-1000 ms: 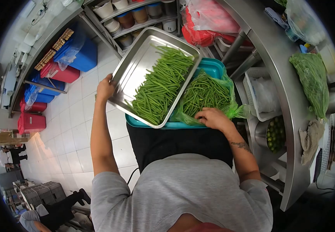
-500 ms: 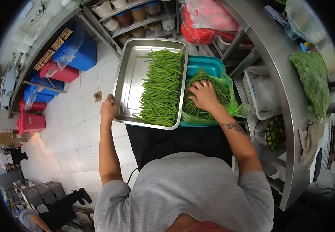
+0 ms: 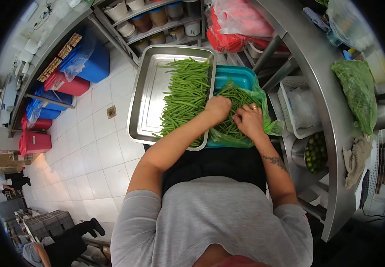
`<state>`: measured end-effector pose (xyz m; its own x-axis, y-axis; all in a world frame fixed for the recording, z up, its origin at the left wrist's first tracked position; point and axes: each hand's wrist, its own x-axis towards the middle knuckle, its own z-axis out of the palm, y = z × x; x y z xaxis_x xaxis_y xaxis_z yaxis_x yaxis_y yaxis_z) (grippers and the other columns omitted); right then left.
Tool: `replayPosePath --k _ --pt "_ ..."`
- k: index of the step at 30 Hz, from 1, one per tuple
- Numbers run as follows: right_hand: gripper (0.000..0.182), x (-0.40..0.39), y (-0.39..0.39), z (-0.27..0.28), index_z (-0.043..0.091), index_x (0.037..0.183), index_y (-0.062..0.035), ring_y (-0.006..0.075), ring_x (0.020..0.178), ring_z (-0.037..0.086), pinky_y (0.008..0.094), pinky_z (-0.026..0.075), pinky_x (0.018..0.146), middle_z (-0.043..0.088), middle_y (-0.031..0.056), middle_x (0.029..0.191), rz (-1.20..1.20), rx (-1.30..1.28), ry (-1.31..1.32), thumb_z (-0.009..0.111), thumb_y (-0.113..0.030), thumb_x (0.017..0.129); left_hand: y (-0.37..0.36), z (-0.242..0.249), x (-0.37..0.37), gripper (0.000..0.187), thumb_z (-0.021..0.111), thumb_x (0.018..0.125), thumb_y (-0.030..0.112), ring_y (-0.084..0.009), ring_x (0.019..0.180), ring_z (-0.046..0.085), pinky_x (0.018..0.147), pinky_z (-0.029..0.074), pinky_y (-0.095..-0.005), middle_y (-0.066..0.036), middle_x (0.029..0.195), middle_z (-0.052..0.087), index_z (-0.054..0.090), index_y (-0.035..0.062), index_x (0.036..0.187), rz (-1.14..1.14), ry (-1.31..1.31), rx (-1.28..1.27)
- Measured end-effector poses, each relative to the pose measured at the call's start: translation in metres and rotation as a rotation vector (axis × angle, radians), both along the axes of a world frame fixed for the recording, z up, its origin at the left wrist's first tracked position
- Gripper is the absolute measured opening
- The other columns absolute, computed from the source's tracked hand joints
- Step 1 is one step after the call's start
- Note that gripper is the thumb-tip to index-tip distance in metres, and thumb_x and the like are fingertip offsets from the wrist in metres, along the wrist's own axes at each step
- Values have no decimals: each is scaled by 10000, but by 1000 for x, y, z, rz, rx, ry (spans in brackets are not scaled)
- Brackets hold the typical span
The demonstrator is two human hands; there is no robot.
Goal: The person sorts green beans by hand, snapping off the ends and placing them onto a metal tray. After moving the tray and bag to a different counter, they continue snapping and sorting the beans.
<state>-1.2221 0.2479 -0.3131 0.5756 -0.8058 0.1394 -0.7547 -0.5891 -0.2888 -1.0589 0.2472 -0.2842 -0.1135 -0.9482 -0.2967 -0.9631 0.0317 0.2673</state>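
A metal tray (image 3: 146,102) lies across my lap, with a long row of green beans (image 3: 184,95) on its right half. Against its right side stands a teal tub (image 3: 234,75) holding an open green plastic bag (image 3: 270,127) of loose green beans (image 3: 236,94). My left hand (image 3: 218,110) reaches across the metal tray to the left part of the bagged beans; it is closed, its fingertips hidden. My right hand (image 3: 249,121), a ring on one finger, is curled with its fingertips pinched on green beans in the bag, close beside the left.
To the right, a steel counter (image 3: 310,80) carries a green bag (image 3: 357,91) and a cloth (image 3: 356,161). Beneath it are a white basket (image 3: 297,100) and a pot of small green fruit (image 3: 316,153). Lidded bins (image 3: 88,58) line the left. Another person (image 3: 63,244) is at lower left.
My left hand has let go of the metal tray's left edge and crossed right to the bagged beans. My right hand has shifted slightly right and down, its fingers now more curled.
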Motion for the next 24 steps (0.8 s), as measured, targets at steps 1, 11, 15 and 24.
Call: replayPosePath --k 1,11,15,24 --pt "124 -2 -1 2 664 791 -89 282 914 491 409 367 823 564 62 864 -36 -4 19 673 -212 780 -2 -18 -11 315 581 751 70 -350 918 627 765 525 -365 -220 998 628 591 -84 1025 18 -96 -68" --pt "103 7 -23 -35 587 882 -106 296 905 490 418 344 794 560 67 883 -273 -99 -355 584 -204 850 -29 -41 -23 560 591 806 194 -360 1106 517 871 485 -377 -263 1317 411 388 -123 1221 297 -12 167" --pt "82 14 -39 -34 595 884 -116 292 906 494 411 333 799 564 63 920 -324 -91 -295 567 -189 860 -29 -55 -19 489 589 786 186 -388 1092 521 884 464 -410 -262 1208 508 409 -90 1147 336 31 36" --pt "122 12 -47 -27 637 960 -166 283 1044 473 457 312 910 574 45 1009 -336 -48 -280 567 -169 860 15 -36 -21 300 534 794 111 -427 987 557 838 464 -449 -286 1026 580 432 -65 1014 305 198 -71"
